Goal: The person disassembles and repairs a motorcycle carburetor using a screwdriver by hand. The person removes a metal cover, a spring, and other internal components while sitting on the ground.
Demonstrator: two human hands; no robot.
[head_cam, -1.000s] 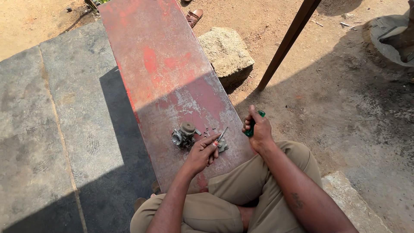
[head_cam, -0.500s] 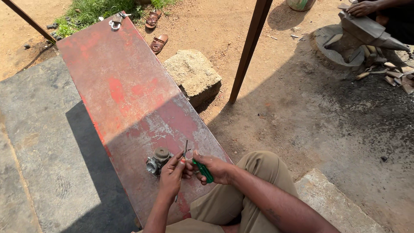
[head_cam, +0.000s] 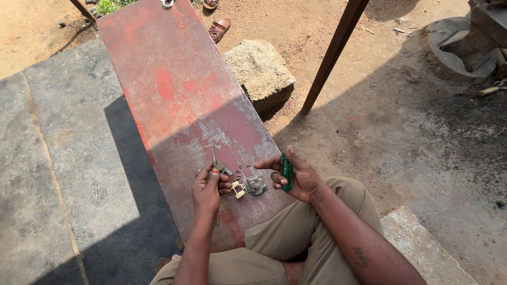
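With the left hand point(head_cam: 207, 189) gripping a thin metal rod point(head_cam: 214, 158) and the right hand point(head_cam: 296, 177) clenching a green-handled screwdriver point(head_cam: 286, 171), tiny screws point(head_cam: 240, 169) beside the small metal part point(head_cam: 255, 184) on the red desk point(head_cam: 179, 100) could easily scatter if nudged.

bench point(head_cam: 174, 89): worn red painted metal | screwdriver handle point(head_cam: 286, 172): glossy green plastic | small part point(head_cam: 256, 184): dull grey metal

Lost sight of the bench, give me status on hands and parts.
Left hand grips a thin metal tool over a small metal part. Right hand holds a green-handled screwdriver. Small grey metal pieces lie between, on the worn red metal bench.
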